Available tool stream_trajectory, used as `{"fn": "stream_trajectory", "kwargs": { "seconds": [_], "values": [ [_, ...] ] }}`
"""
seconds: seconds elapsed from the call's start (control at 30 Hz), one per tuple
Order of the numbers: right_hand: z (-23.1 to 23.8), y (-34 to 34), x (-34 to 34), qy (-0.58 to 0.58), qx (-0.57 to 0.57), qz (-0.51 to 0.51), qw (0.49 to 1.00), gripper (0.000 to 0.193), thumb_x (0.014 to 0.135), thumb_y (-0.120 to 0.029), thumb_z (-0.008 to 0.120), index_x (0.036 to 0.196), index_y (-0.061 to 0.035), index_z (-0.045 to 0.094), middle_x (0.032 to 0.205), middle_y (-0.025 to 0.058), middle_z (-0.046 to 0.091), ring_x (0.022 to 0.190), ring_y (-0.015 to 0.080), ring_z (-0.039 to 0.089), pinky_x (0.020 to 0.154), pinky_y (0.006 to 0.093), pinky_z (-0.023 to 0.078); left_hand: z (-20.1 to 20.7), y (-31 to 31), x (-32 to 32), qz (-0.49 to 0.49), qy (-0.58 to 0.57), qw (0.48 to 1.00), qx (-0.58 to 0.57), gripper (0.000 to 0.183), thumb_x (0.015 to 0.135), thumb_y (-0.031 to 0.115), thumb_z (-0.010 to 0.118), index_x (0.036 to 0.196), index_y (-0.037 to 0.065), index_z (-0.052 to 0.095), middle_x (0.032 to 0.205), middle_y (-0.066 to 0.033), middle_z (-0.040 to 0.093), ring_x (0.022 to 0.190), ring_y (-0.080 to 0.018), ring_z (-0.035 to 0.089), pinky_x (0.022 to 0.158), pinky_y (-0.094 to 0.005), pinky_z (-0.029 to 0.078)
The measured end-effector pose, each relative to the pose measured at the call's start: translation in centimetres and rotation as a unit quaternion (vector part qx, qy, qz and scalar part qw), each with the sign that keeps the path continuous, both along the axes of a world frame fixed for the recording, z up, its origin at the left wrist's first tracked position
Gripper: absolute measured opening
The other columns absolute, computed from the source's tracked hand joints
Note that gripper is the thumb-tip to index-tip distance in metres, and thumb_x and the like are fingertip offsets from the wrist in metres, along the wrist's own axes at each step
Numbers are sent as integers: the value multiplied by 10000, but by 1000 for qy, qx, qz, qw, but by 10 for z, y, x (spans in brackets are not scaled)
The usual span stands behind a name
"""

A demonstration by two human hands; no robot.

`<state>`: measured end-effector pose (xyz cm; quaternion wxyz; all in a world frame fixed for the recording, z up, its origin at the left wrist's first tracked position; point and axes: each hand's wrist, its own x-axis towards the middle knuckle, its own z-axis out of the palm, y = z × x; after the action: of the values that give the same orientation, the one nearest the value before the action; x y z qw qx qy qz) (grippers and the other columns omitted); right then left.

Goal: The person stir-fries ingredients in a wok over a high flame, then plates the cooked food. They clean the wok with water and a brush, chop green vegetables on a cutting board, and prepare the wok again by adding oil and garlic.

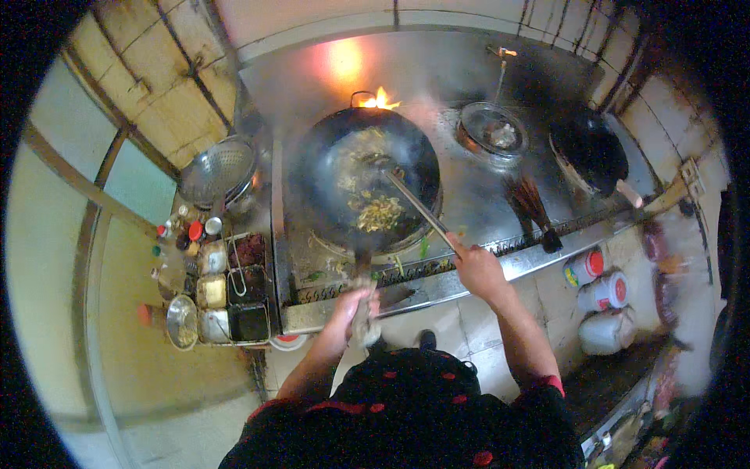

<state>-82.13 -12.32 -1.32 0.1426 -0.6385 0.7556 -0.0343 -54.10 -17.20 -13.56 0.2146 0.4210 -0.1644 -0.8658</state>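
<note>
The black wok (363, 184) sits on the burner w/ flame at its far rim; left hand (353, 309) is clamped on its cloth-wrapped handle (363, 301), right hand (476, 270) is closed around the ladle (414, 205), arm stretched fwd, scoop end in the noodles (376, 213). Left of the wok: steel condiment tubs (226, 293) and red-cap bottles (187, 232); right of it, near the floor, white jars w/ red lids (598, 281).

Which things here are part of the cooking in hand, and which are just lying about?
In use:
wok over the flame
food in it
ladle in right hand
wok handle, wrapped in a cloth, in left hand

Lying about:
second wok
metal bowl
brush
strainer
seasoning tubs
canisters
</note>
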Motion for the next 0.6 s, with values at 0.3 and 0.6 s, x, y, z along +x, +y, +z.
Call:
{"fn": "stream_trajectory", "kwargs": {
  "seconds": [0.3, 0.6],
  "values": [
    [14, 29, -30, -83, 13, 94, 992, 535, 814, -178, 560, 1328, -249, 433, 795, 167, 637, 730, 376, 613, 685, 458, 482, 15, -50, -13, 41, 241, 963, 110, 144, 864, 179, 515, 866, 35, 526, 642, -24, 515, 547, -132, 520, 510, -274, 482],
    [16, 77, -60, -82, 50, -1, 995, 558, 816, -165, 584, 1334, -288, 418, 884, 205, 629, 772, 360, 616, 703, 434, 492, 19, 0, 35, -53, -29, 998, 8, 211, 855, 220, 532, 913, 21, 570, 730, -58, 589, 579, -161, 560, 535, -308, 477]
  ]
}}
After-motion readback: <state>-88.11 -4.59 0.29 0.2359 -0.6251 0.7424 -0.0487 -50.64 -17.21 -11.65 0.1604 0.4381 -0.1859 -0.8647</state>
